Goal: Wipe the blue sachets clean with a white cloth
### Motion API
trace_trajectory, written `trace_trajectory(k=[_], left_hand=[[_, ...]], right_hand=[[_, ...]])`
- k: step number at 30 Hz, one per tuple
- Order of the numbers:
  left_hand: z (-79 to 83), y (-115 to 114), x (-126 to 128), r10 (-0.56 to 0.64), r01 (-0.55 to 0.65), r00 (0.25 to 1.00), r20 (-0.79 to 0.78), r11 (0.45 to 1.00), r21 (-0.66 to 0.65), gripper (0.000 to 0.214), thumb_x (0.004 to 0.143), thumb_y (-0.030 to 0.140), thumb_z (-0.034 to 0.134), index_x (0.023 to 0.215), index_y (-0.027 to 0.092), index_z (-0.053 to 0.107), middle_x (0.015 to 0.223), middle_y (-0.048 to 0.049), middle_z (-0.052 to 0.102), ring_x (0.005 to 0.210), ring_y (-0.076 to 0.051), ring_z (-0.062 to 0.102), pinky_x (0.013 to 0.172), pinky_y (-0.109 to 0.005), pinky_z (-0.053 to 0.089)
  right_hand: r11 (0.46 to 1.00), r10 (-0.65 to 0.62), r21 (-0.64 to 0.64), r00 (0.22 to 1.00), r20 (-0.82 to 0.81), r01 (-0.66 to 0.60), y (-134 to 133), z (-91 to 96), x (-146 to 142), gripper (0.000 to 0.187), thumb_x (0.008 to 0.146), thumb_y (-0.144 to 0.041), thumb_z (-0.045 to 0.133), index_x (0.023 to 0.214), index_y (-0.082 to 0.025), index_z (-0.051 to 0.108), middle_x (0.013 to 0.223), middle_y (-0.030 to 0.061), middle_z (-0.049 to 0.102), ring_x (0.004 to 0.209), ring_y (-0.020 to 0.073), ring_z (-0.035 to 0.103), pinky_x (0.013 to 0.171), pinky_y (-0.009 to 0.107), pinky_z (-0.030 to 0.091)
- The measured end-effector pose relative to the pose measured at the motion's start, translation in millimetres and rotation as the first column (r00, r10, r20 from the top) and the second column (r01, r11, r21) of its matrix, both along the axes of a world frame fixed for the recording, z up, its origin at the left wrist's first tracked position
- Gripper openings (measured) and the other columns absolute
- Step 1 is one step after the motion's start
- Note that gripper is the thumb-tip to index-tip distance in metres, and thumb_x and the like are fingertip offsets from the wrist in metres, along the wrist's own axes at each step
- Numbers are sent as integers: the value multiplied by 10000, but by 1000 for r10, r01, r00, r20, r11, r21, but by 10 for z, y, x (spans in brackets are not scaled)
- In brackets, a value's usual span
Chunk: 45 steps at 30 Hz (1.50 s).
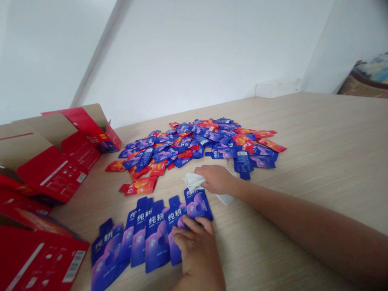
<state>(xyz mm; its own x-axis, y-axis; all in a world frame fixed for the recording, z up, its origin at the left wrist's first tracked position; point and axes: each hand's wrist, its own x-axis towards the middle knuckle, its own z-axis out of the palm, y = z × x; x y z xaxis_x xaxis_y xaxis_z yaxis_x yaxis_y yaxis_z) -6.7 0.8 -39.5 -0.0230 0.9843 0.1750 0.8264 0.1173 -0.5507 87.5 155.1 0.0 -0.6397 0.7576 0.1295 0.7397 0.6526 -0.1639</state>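
Several blue-purple pouches [157, 238] lie face up in an overlapping row at the front of the table. My left hand [197, 246] rests on the right end of this row, its fingers spread and touching the last pouches. The rightmost pouch [198, 205] sits just beyond those fingertips. Its top edge meets a folded white cloth or tissue [194, 181], pinched in my right hand [216, 179]. Another part of the white cloth hangs out below my right palm. Whether the cloth presses on the pouch I cannot tell.
Behind my hands spreads a heap of blue and red-orange pouches [194, 139]. A few red pouches [141, 186] lie at its near left. Open red cardboard boxes [54, 173] line the left side. A white box [277, 89] stands by the back wall.
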Motion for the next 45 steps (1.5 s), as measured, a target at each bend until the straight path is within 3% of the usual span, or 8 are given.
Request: trace_trajectory(k=[5, 10, 12, 17, 20, 23, 30, 45], left_hand=[[-19, 4, 5, 17, -16, 997, -76, 1000, 12, 363, 797, 17, 410, 1032, 159, 648, 1100, -219, 629, 894, -371, 629, 739, -518, 425], [-26, 13, 7, 25, -25, 999, -45, 1000, 6, 366, 799, 9, 400, 1026, 155, 648, 1106, -222, 625, 894, -379, 628, 730, -510, 423], [-29, 15, 8, 31, -30, 999, -44, 999, 15, 360, 800, 13, 403, 1019, 156, 650, 1108, -225, 623, 894, -382, 627, 728, -506, 424], [-34, 13, 14, 35, -28, 992, -124, 998, 59, 361, 786, 13, 423, 988, 185, 669, 1072, -215, 643, 871, -400, 629, 719, -490, 412], [-36, 15, 12, 36, -30, 992, -123, 998, 55, 363, 782, 9, 423, 988, 182, 667, 1072, -221, 641, 861, -405, 630, 712, -486, 406], [-43, 24, 7, 43, -39, 994, -103, 998, 46, 352, 788, 14, 415, 980, 174, 664, 1069, -222, 642, 858, -403, 631, 700, -487, 407], [-27, 45, 6, 45, -45, 997, -67, 999, -8, 367, 793, 9, 396, 1012, 149, 655, 1087, -235, 629, 851, -381, 639, 687, -488, 422], [-55, 78, -8, 65, -66, 998, -16, 996, -53, 377, 790, 8, 379, 1019, 146, 645, 1106, -237, 620, 865, -375, 636, 684, -498, 447]], right_hand=[[1000, 4, 0, 1000, -28, -4, 4, 54, 14, 318, 794, -290, 489, 1100, -203, 500, 1034, 88, 600, 929, 222, 555, 757, 322, 388], [997, 39, 78, 983, -178, -26, -95, 319, 11, 373, 783, -232, 488, 1154, -199, 475, 1090, 80, 592, 985, 215, 536, 795, 314, 382], [994, 86, 85, 984, -158, -74, -176, 370, -27, 338, 786, -245, 491, 1121, -201, 494, 1053, 78, 599, 968, 216, 540, 789, 319, 384], [973, 230, -17, 973, 33, -229, -241, 170, -150, 309, 764, -318, 534, 1064, -245, 530, 971, 61, 619, 855, 218, 587, 669, 301, 409], [989, 148, -19, 987, 61, -147, -134, 60, -136, 293, 765, -295, 525, 1054, -245, 528, 941, 58, 626, 853, 228, 595, 642, 301, 412], [996, 82, 20, 996, 26, -83, -52, 125, -57, 264, 783, -284, 509, 1041, -230, 527, 961, 66, 623, 884, 230, 588, 686, 314, 414], [996, 85, 30, 992, -89, -82, -136, 389, -18, 293, 811, -224, 469, 1103, -214, 495, 1050, 79, 617, 978, 217, 559, 774, 310, 397], [999, 41, 35, 994, -105, -38, -94, 312, -23, 342, 804, -213, 474, 1146, -221, 480, 1079, 78, 616, 991, 217, 559, 782, 307, 400]])
